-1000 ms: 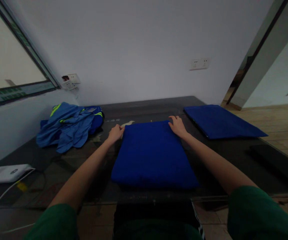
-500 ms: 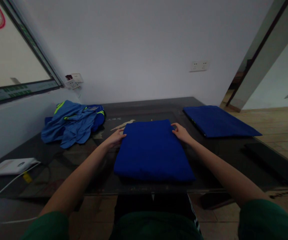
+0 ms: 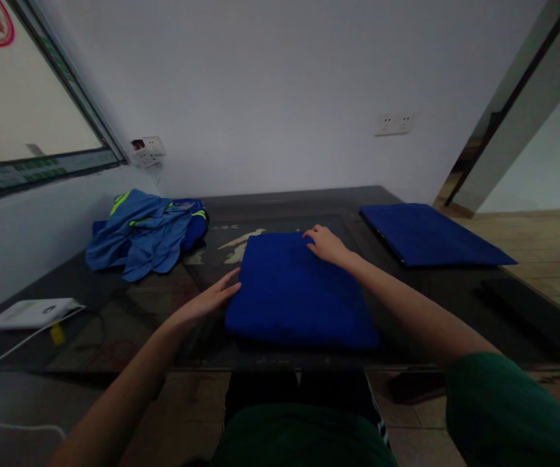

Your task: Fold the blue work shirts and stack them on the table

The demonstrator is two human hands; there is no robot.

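Observation:
A folded blue cloth, probably a garment (image 3: 294,292), lies flat near the front edge of the dark table. Beside its left edge is my left hand (image 3: 216,293), fingers stretched out and the tips touching the fabric. My right hand (image 3: 327,245) rests on the far edge of the cloth, right of its middle. The fingers there are slightly bent and the thumb is apart from them. Neither hand lifts the fabric.
Crumpled blue garments with yellow-green trim (image 3: 146,230) lie at the back left. A white device (image 3: 32,314) with a cable is at the left. Another folded blue cloth (image 3: 435,235) and a black flat object (image 3: 533,318) are at the right. A wall (image 3: 270,97) stands behind the table (image 3: 280,201).
My right hand has moved from the cloth's far right corner inward along its far edge. My left hand has slid nearer to me along the left edge, with fingers straightened.

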